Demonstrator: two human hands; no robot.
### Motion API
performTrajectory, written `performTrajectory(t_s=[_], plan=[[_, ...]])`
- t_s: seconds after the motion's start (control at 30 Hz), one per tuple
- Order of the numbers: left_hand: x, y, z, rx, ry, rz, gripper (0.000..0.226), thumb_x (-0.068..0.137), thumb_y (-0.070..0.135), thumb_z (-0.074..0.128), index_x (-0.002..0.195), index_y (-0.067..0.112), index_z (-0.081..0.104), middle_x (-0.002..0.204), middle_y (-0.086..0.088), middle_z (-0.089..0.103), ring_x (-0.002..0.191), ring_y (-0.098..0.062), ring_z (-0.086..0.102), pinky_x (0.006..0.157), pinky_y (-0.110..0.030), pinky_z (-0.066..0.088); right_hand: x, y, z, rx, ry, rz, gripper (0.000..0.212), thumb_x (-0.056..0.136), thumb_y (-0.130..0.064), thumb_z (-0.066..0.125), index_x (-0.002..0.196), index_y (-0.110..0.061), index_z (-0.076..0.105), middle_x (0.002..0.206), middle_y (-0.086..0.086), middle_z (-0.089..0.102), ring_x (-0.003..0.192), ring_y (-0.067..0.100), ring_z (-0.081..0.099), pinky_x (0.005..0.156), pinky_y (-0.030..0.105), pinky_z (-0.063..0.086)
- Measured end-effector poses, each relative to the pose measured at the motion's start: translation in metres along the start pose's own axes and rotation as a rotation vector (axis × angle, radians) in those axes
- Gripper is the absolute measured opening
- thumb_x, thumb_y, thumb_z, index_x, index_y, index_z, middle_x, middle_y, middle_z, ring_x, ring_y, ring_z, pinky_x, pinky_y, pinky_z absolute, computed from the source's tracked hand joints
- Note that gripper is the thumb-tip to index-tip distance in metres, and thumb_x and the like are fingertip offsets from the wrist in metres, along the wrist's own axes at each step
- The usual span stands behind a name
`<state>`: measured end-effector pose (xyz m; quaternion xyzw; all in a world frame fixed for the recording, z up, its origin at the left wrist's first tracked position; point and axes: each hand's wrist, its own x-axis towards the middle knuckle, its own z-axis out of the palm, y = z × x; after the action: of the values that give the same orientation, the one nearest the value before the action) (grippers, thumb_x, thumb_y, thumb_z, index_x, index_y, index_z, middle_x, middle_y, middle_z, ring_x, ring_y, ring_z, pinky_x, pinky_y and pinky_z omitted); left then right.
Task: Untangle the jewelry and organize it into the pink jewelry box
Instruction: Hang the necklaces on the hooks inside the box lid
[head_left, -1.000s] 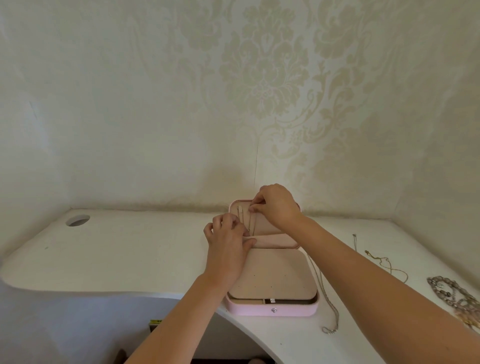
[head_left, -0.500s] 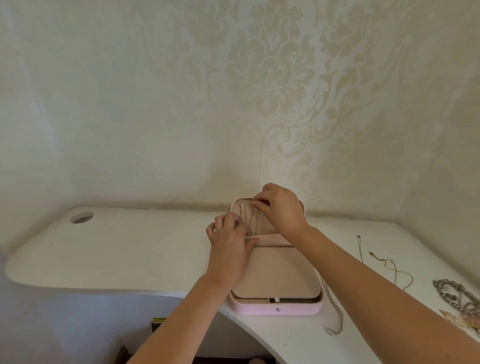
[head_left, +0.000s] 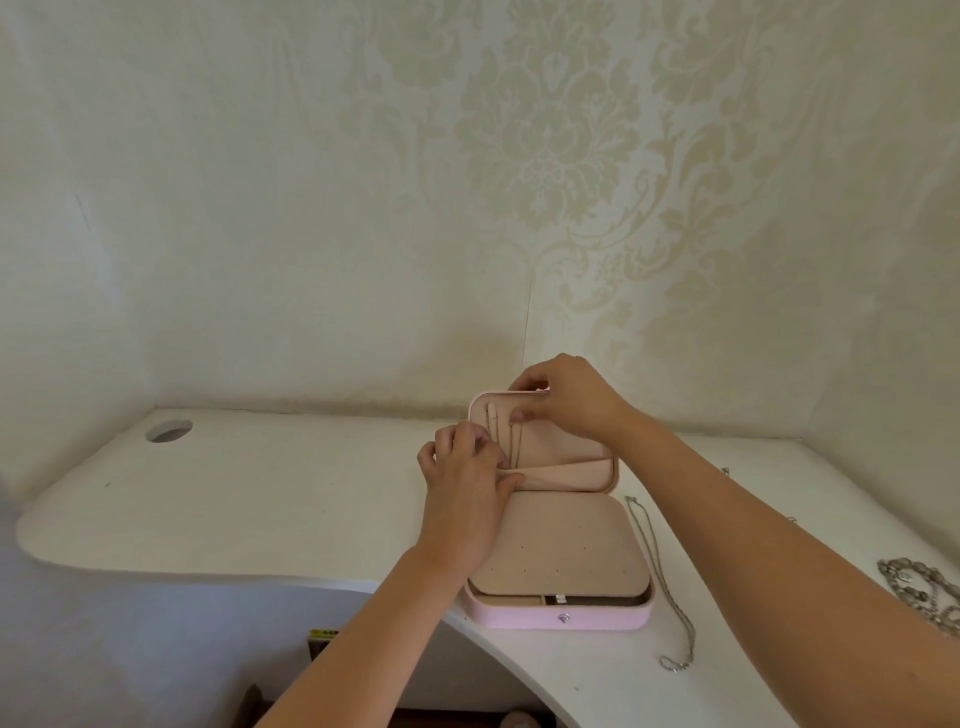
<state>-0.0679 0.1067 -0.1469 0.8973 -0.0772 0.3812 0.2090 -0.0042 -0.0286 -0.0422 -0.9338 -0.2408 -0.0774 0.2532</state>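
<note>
The pink jewelry box (head_left: 561, 618) stands open on the white desk, its lid upright against the wall. Thin chains (head_left: 511, 441) hang down the beige inside of the lid. My right hand (head_left: 563, 397) grips the lid's top edge, thumb pressed on the lining beside the chains. My left hand (head_left: 467, 478) pinches at the lower end of the chains, by the lid's elastic pocket. A silver chain necklace (head_left: 662, 577) lies loose on the desk just right of the box.
A chunky silver link chain (head_left: 919, 597) lies at the far right edge of the desk. The desk (head_left: 291, 499) has a round cable hole (head_left: 169, 431) at the back left. Its curved front edge runs below the box. Walls close in behind and to the right.
My right hand has moved up from the chains to the lid's top edge. My left hand stays by the pocket. The view has shifted slightly.
</note>
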Motion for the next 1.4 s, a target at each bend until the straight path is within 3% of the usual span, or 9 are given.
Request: performTrajectory(t_s=[0.2,0.37,0.53,0.73,0.93,1.1,1.23,1.33,1.4], plan=[[0.000,0.001,0.000,0.015,0.002,-0.006,0.020,0.067,0.029,0.080,0.074,0.017,0.066,0.094,-0.003,0.055,0.095,-0.019,0.035,0.082,-0.031,0.021,0.006,-0.009,-0.009,0.064,-0.047,0.048,0.025,0.067,-0.016,0.082,0.090,-0.015,0.073,0.075,-0.008,0.062,0.063,-0.001,0.051,0.054,0.008,0.035],[0.000,0.000,0.001,-0.014,-0.004,-0.028,0.018,0.071,0.028,0.078,0.077,0.015,0.067,0.097,-0.004,0.054,0.096,-0.018,0.034,0.084,-0.030,0.021,-0.001,-0.003,0.012,-0.112,0.116,-0.121,0.028,0.073,-0.012,0.073,0.099,-0.020,0.065,0.098,-0.008,0.054,0.088,0.010,0.043,0.079,0.025,0.032],[0.000,-0.001,0.001,-0.016,0.013,-0.030,0.019,0.068,0.027,0.080,0.074,0.016,0.066,0.094,-0.003,0.054,0.095,-0.017,0.035,0.082,-0.027,0.020,-0.009,0.000,0.032,-0.216,0.501,-0.389,0.014,0.074,-0.013,0.066,0.086,-0.019,0.071,0.106,0.003,0.062,0.105,0.019,0.043,0.083,0.035,0.036],[-0.001,-0.001,0.001,0.007,0.027,-0.028,0.021,0.068,0.030,0.080,0.071,0.015,0.066,0.091,-0.004,0.055,0.092,-0.018,0.035,0.079,-0.030,0.024,-0.014,-0.001,0.048,-0.358,0.435,-0.453,0.023,0.071,-0.011,0.066,0.093,-0.016,0.073,0.115,0.010,0.062,0.116,0.024,0.036,0.088,0.042,0.040],[-0.001,0.000,0.003,0.025,0.016,-0.023,0.022,0.072,0.033,0.076,0.078,0.015,0.067,0.092,-0.004,0.054,0.091,-0.019,0.037,0.080,-0.035,0.035,-0.012,-0.011,0.054,-0.278,0.447,-0.286,0.015,0.069,-0.001,0.068,0.082,-0.008,0.069,0.110,0.012,0.061,0.112,0.028,0.043,0.081,0.043,0.042],[-0.001,0.000,0.003,0.057,0.039,-0.006,0.024,0.074,0.037,0.072,0.083,0.014,0.068,0.093,-0.005,0.055,0.091,-0.022,0.040,0.079,-0.033,0.028,-0.011,-0.018,0.059,-0.243,0.483,-0.179,0.009,0.070,-0.001,0.068,0.075,-0.007,0.070,0.107,0.012,0.062,0.109,0.036,0.051,0.083,0.041,0.036],[0.000,0.002,0.001,0.086,0.039,-0.013,0.037,0.079,0.047,0.046,0.081,0.017,0.068,0.091,-0.003,0.055,0.090,-0.021,0.041,0.079,-0.032,0.027,-0.008,-0.020,0.061,-0.249,0.476,-0.133,0.011,0.069,-0.011,0.060,0.066,-0.010,0.070,0.100,0.008,0.066,0.104,0.036,0.055,0.082,0.048,0.041],[0.000,0.000,0.002,0.077,0.040,-0.019,0.025,0.079,0.041,0.062,0.083,0.017,0.069,0.092,-0.003,0.054,0.090,-0.023,0.042,0.080,-0.033,0.030,-0.008,-0.018,0.060,-0.248,0.461,-0.158,0.009,0.070,-0.008,0.061,0.068,-0.010,0.070,0.103,0.006,0.066,0.109,0.035,0.052,0.087,0.048,0.038],[0.000,-0.001,0.004,0.068,0.037,-0.027,0.024,0.072,0.037,0.076,0.082,0.016,0.069,0.092,-0.003,0.054,0.090,-0.022,0.042,0.079,-0.033,0.031,-0.010,-0.014,0.055,-0.229,0.401,-0.178,0.012,0.075,-0.005,0.061,0.083,-0.010,0.069,0.111,0.004,0.062,0.117,0.030,0.046,0.097,0.042,0.029]])
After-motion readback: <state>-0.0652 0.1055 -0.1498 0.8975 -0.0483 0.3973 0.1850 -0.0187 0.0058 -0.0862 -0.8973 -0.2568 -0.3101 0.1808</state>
